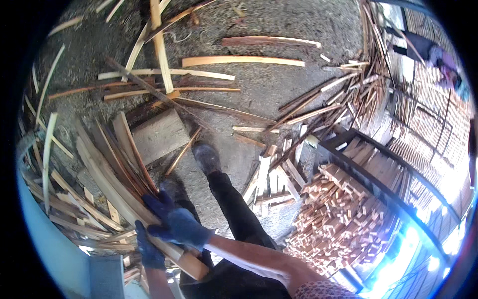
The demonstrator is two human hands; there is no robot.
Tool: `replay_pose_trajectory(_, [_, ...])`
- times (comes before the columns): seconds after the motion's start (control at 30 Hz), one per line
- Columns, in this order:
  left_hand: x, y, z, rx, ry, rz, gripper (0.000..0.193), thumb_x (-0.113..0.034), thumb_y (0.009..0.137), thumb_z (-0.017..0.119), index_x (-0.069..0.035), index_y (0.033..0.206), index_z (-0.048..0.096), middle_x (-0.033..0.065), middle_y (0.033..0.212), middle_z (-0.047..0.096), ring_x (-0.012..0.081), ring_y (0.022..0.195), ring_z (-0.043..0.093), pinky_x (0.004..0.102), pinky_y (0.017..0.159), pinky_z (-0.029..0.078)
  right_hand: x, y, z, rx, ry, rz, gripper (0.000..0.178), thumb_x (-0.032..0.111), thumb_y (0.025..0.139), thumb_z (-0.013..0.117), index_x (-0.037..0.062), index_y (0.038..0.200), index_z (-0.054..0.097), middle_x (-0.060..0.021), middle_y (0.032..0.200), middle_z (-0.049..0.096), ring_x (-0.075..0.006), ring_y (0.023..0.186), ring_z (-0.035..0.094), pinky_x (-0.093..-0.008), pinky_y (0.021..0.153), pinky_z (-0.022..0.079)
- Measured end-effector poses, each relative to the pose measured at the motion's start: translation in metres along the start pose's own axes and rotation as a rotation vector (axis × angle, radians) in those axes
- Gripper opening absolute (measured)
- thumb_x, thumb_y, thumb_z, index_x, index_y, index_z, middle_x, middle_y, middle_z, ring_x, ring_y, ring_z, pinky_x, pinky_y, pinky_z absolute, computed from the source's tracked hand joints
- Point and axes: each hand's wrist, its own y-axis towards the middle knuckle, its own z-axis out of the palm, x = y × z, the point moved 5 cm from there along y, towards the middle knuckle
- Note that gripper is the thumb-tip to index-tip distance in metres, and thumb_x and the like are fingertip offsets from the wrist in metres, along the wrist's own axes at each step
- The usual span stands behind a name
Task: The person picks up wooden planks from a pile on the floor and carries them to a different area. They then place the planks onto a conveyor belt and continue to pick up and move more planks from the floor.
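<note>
A long pale wooden plank slants from the floor at the upper left down to my lap. Several thin brown strips lean along its right side. My right hand, in a blue glove, reaches across and grips the plank from above, its fingers over the upper face and the strips. My left hand, gloved in blue too, holds the plank's left edge lower down. The plank's sawn end rests near my dark trousers. What lies under my palms is hidden.
A wooden block lies ahead of my shoe. Loose slats are strewn over the floor. Cut sticks form a large heap at right, beside a dark metal frame. Scrap wood lies at left; a person is far right.
</note>
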Motion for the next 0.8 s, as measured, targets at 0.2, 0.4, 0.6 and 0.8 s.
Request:
replay_pose_trajectory(0.2, [0.025,-0.126,0.046,0.001,0.229,-0.121,0.060,-0.047,0.087,0.060,-0.004,0.127,0.047,0.0101,0.107,0.061,0.0238,0.092,0.059,0.0365,0.082,0.051,0.022,-0.138,-0.036,-0.204,0.235,-0.005,0.069,0.036,0.084,0.064,0.0048,0.139,0.037,-0.0279,0.136,0.039,-0.0404,0.126,0.041,-0.0377,0.102,0.036])
replay_pose_trajectory(0.4, [0.075,-0.219,0.079,0.160,0.435,-0.308,0.059,-0.040,0.084,0.065,-0.005,0.128,0.045,0.0099,0.107,0.059,0.0244,0.091,0.059,0.0360,0.081,0.051,0.020,-0.285,-0.023,-0.461,0.500,0.211,0.066,0.027,0.086,0.066,0.0055,0.140,0.036,-0.0210,0.137,0.041,-0.0262,0.124,0.044,-0.0331,0.097,0.041])
replay_pose_trajectory(0.6, [0.116,-0.178,0.086,0.269,0.846,-0.375,0.064,-0.047,0.082,0.065,-0.004,0.128,0.048,0.0067,0.105,0.059,0.0206,0.095,0.057,0.0324,0.083,0.048,-0.053,-0.297,-0.007,-0.529,0.698,0.374,0.070,0.027,0.086,0.067,0.0001,0.140,0.032,-0.0163,0.129,0.049,-0.0181,0.114,0.049,-0.0294,0.092,0.044])
replay_pose_trajectory(0.8, [0.148,-0.067,0.097,0.266,0.901,-0.239,0.068,-0.041,0.076,0.074,0.000,0.125,0.050,0.0097,0.107,0.061,0.0224,0.094,0.060,0.0346,0.085,0.049,-0.149,-0.226,-0.014,-0.218,1.368,0.414,0.072,0.027,0.087,0.066,0.0023,0.143,0.028,-0.0114,0.127,0.050,-0.0167,0.116,0.049,-0.0284,0.096,0.042])
